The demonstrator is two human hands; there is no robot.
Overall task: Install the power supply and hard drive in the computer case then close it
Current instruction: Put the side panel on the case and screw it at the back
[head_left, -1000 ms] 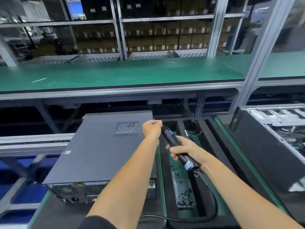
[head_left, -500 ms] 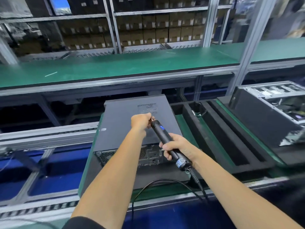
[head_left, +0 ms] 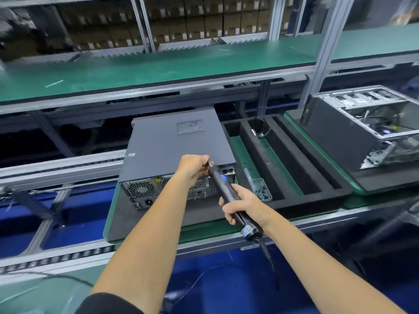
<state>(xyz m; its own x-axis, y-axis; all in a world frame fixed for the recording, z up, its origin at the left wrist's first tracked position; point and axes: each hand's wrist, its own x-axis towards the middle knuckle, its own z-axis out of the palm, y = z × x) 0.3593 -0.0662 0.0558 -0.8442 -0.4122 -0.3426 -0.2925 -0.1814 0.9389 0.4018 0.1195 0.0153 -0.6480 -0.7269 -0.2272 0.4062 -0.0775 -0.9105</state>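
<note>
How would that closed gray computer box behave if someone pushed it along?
The computer case lies flat on its broad side, so it probably won't tip. Its metal shell looks stiff and likely heavy. It rests on a dark mat, so it may drag rather than glide.

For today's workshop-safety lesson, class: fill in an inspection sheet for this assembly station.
Surface: green conveyor pallet with black foam tray.
Job's things: closed computer case, rear ports facing the person; electric screwdriver.
Clutter: clear box of screws in the tray.
Grippers: right hand grips the screwdriver body; left hand pinches its tip.
Cables: screwdriver cord hangs from its rear end.
Surroundings: open computer case at right; cartons on shelving behind.
</note>
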